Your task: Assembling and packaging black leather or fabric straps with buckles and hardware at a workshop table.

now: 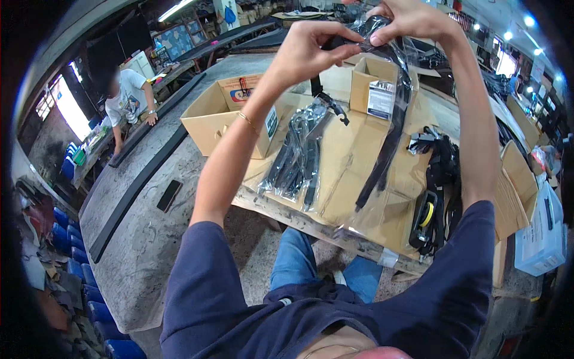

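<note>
A long clear plastic bag with black straps inside (391, 140) hangs from my raised hands over the cardboard-covered table (344, 173). My left hand (314, 51) pinches its upper end between thumb and fingertips. Just beside it, my right hand (415, 21) grips the same gathered plastic, thumb pressed on it. More clear bags of black straps (293, 158) lie flat on the cardboard below my left forearm. Under my right forearm is a heap of loose black straps (442, 161), with a black piece with a yellow ring (426, 214) at its near end.
Two open cardboard boxes, one at left (206, 128) and one in the middle (363, 84), stand on the table. A phone (170, 195) and long black strips (137, 194) lie on the grey table, where another person (128, 99) leans. At right are a carton (511, 194) and translucent bin (541, 239).
</note>
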Motion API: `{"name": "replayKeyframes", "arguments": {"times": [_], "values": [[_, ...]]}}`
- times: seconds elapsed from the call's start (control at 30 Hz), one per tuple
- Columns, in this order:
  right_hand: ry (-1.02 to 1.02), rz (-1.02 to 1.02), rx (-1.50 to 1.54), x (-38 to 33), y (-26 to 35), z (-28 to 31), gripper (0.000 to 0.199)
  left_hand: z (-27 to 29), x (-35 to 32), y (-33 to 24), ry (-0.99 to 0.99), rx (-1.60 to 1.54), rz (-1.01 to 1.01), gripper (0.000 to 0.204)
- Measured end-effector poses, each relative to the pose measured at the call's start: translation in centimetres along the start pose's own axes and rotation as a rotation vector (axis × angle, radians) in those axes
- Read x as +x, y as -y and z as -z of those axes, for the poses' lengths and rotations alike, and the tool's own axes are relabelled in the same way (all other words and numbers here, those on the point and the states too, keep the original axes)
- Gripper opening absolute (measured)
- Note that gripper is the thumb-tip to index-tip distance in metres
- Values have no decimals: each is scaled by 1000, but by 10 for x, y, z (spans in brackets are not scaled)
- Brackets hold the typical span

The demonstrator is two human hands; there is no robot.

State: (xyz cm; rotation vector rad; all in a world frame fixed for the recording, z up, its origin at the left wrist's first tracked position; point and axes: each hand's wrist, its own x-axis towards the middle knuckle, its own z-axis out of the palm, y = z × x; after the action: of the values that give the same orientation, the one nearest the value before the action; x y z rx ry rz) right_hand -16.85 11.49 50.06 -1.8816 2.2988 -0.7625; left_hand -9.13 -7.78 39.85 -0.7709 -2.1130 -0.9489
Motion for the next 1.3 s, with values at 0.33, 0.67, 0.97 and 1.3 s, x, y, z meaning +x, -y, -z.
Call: {"name": "replayKeyframes", "arguments": {"times": [0.33,0.67,0.97,1.3], "values": [[453,-22,-394,66,-24,-60,86,-25,-73,19,-32,-459,570,22],[611,120,-254,47,-78,-201,74,-85,-185,37,10,-595,969,15],[-413,-152,412,-118,-90,-340,43,-131,-286,39,-220,-753,1211,14],[-937,-1249,83,-341,-66,-350,18,-145,-336,14,-345,-735,1332,14]]}}
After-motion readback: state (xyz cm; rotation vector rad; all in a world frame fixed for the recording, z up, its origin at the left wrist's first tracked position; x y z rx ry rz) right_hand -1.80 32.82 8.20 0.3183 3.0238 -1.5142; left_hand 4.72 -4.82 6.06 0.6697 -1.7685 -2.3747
